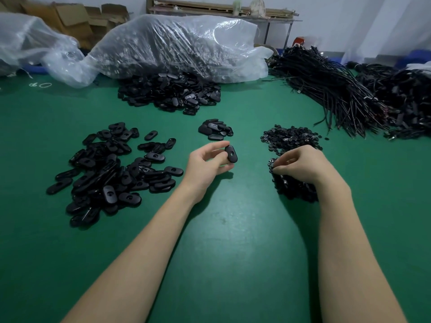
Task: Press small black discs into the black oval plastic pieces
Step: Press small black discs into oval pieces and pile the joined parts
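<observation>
head view: left hand pinches one oval piece, hole empty. right hand curls into disc pile, picking; whether it has one, cannot tell. small finished-looking heap; big oval pile left.

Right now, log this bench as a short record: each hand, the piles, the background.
left hand: holds one oval piece off the table
right hand: fingers curled in the disc pile, picking
oval supply: loose heap left of the hands
small oval stack: just beyond the left hand
far heap: ovals spilling from a clear plastic bag
cables: black bundles at right
surface: green table
</observation>
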